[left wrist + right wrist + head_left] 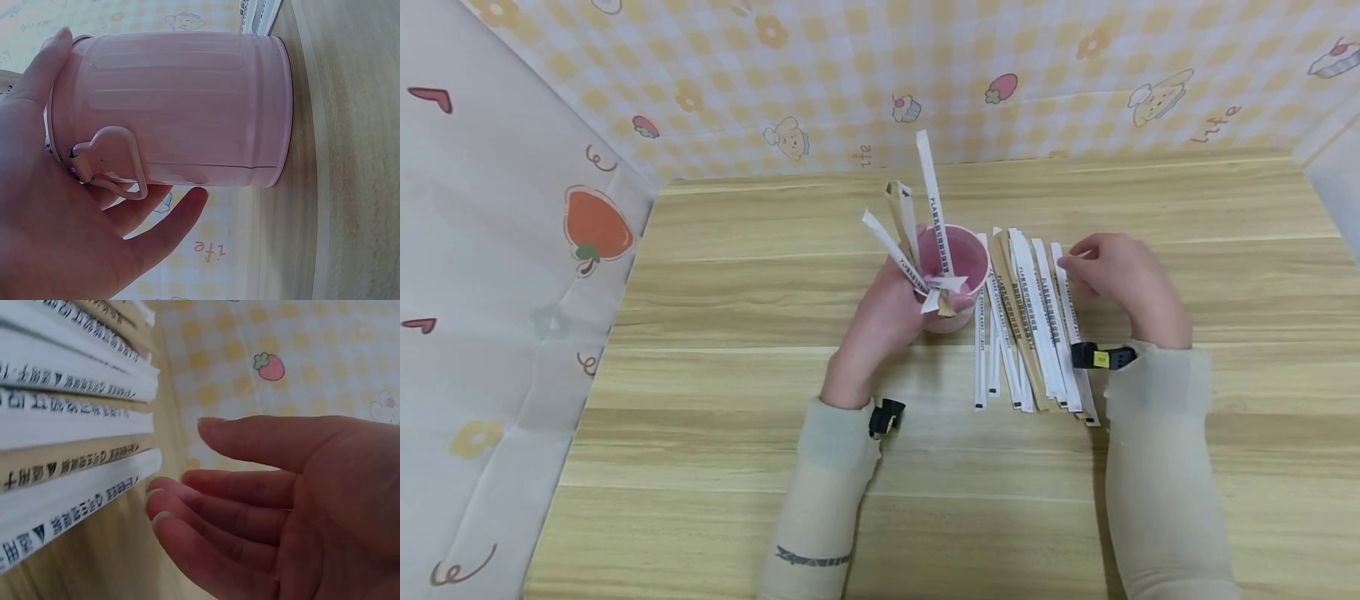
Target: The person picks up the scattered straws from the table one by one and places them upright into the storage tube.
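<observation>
Right, across the tabletop (700,375), toward its far edge, lies the row of wrapped straws (1022,304) — thin, overlapping, so a careless pinch could drag neighbours along or fan the lot toward the tabletop's right edge. My left hand (891,312) is wrapped round the pink bucket (181,100), just beside the row on the tabletop's left-edge side; a tilt of that wrist could spill what it carries or knock the nearest straws askew. My right hand (1123,275) hovers near the far end of the rightmost straw (1066,292), thumb and fingers apart, nothing between them; closing too soon, they'd snatch air. And the tall white straw (933,200) leaning in the bucket looks top-heavy — one bump could swing it over the rim.

Now, what I can't make out: the tabletop's near edge is out of frame. Whether the bucket's base touches the tabletop or floats just above, I can't tell. Its floor is hidden, and so is the foot of that tall straw. As for the short ends (951,283) by my left thumb, inside the rim or pinched outside? No telling.
</observation>
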Demonstrator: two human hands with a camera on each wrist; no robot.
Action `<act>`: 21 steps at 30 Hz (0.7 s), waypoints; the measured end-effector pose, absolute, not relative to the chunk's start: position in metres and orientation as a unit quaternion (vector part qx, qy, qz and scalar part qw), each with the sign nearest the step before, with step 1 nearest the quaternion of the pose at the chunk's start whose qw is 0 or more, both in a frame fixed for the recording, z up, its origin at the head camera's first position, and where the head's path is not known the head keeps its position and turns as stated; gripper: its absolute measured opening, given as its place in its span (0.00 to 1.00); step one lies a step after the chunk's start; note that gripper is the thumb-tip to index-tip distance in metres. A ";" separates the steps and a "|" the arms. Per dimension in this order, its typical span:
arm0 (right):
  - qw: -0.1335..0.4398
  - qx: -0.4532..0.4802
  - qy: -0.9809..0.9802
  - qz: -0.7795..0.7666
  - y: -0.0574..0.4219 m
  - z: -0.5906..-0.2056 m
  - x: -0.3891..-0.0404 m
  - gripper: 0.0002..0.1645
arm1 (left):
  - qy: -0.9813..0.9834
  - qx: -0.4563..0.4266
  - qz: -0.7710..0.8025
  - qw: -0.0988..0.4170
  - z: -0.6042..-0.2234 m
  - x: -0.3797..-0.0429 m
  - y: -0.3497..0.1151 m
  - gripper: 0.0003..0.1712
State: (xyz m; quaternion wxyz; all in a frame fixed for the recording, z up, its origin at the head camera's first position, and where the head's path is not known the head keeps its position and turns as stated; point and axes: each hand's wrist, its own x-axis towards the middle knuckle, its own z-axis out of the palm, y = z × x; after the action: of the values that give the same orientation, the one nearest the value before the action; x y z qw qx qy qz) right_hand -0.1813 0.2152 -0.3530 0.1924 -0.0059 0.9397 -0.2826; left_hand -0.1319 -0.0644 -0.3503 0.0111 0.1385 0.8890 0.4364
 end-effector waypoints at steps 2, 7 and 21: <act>0.206 0.006 0.936 -0.286 0.218 -0.357 -0.182 0.27 | 0.889 0.137 0.437 0.012 -0.350 -0.132 -0.064 0.49; 0.230 0.022 0.926 -0.299 0.222 -0.366 -0.182 0.24 | 0.891 0.121 0.437 0.025 -0.350 -0.133 -0.063 0.53; 0.253 0.020 0.922 -0.291 0.217 -0.374 -0.182 0.16 | 0.898 0.112 0.424 0.027 -0.352 -0.130 -0.063 0.43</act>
State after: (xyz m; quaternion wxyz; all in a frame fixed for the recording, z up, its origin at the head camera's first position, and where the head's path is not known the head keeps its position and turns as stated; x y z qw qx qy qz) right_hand -0.1815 0.2171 -0.3737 0.2532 0.0203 0.9223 -0.2912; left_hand -0.1297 -0.0634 -0.3518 0.0272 0.1121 0.8984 0.4238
